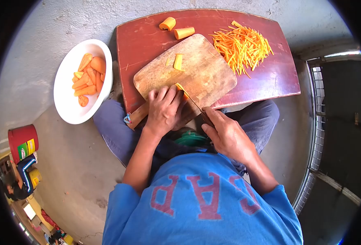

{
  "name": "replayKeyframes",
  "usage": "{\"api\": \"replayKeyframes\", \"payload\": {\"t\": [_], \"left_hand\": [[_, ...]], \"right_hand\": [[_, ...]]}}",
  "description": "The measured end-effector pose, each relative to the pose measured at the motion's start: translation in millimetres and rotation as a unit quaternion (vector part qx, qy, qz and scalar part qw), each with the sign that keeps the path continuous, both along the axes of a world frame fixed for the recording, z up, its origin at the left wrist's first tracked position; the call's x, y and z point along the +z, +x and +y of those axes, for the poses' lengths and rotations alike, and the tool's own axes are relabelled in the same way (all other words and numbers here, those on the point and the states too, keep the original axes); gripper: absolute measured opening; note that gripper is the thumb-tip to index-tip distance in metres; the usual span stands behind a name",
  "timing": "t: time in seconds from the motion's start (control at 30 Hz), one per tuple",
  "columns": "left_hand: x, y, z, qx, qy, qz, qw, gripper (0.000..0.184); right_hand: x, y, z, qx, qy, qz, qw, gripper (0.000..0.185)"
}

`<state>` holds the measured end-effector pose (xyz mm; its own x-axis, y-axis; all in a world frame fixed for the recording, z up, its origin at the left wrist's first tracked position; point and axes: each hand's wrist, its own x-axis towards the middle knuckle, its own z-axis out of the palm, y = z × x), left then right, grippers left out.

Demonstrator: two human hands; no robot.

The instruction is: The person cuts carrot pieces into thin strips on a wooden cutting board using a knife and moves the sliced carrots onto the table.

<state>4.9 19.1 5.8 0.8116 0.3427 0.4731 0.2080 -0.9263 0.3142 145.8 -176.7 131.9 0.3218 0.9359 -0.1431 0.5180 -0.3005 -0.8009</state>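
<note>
My left hand (163,107) is closed over a carrot piece (183,92) at the near edge of a wooden cutting board (201,63). In my right hand (225,132) is a knife (193,103), its blade running up to that carrot piece. A flat carrot slice (178,62) lies on the board beyond my hands. The board's handle (138,116) sticks out beside my left wrist. At the board's far right is a heap of shredded carrot (243,48) on the red table (141,36). Two carrot chunks (168,23) (184,33) lie behind the board.
A white basin (61,81) with several peeled carrots (91,77) stands left of the table. A red bucket (23,141) is on the floor at the far left, near another person (21,179). A metal-framed mesh screen (318,94) stands at the right.
</note>
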Motion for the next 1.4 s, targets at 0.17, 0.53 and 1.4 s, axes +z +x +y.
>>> {"api": "replayKeyframes", "payload": {"t": [0.17,0.53,1.4], "left_hand": [[-3.9,-0.1,3.1,0.005,-0.017,-0.003,1.0,0.034],[-0.5,-2.0,2.9,0.017,-0.033,-0.02,0.999,0.035],[-4.8,-4.6,5.2,0.015,-0.058,-0.041,0.997,0.027]], "right_hand": [[-23.0,9.6,19.2,0.012,-0.005,-0.004,1.0,0.036],[-9.7,-0.6,15.5,-0.001,0.007,-0.009,1.0,0.033],[-29.5,3.3,34.3,-0.006,0.032,0.013,0.999,0.025]]}}
